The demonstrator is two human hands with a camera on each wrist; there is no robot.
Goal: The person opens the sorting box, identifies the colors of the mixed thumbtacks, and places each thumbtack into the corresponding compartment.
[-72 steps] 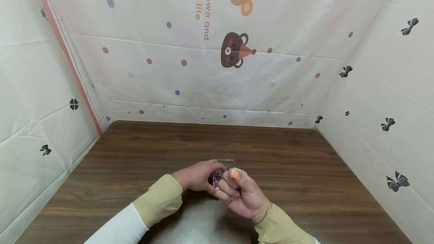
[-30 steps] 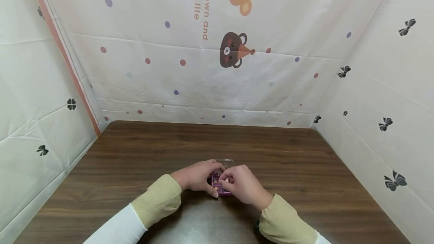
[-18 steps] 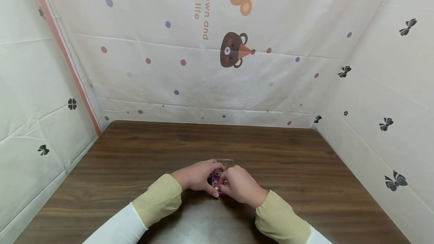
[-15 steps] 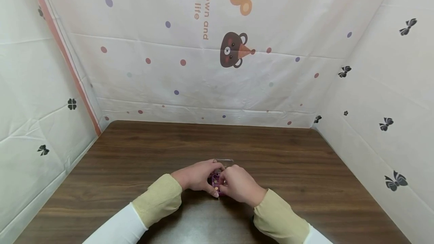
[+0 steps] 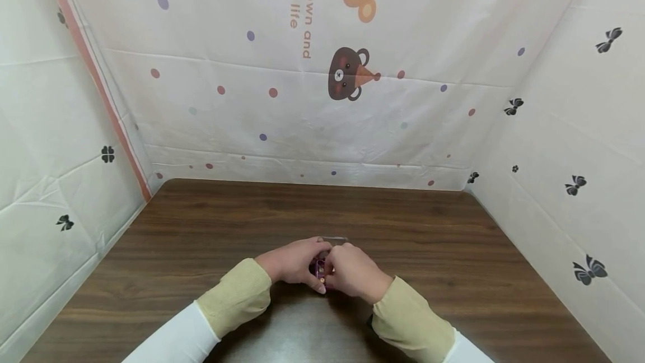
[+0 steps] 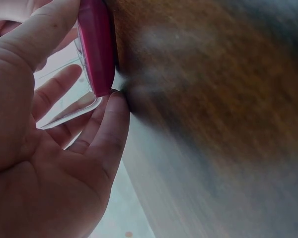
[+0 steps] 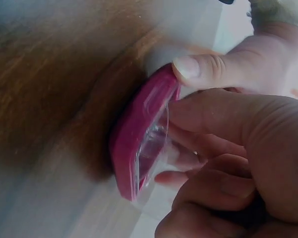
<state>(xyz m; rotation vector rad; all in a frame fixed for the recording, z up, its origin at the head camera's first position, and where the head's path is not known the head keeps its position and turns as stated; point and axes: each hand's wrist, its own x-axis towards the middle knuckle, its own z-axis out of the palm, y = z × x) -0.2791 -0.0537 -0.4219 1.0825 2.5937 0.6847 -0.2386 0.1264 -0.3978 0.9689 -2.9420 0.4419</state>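
A small magenta box point(image 5: 321, 269) with a clear lid point(image 5: 335, 238) raised at its far side stands on the table. My left hand point(image 5: 294, 263) grips the box from the left, thumb along the near edge and fingers round the far side by the lid. Its magenta wall point(image 6: 97, 49) fills the top of the left wrist view. My right hand point(image 5: 356, 274) reaches over from the right, thumb and forefinger inside the box and the other fingers curled. Whether its fingertips pinch anything is hidden. Tiny round pieces point(image 5: 322, 280) show inside the box, too small to identify.
The brown wood-grain table point(image 5: 242, 212) extends round both hands. Beyond it hangs a white dotted cloth point(image 5: 201, 128) with printed bears, and more printed cloth stands along both sides. A small dark object point(image 5: 371, 322) shows beside my right sleeve.
Earlier my right hand was turned palm up, with a small orange piece at its fingertips. It has since turned over and reached into the box, shifting slightly left. My left hand stays in place.
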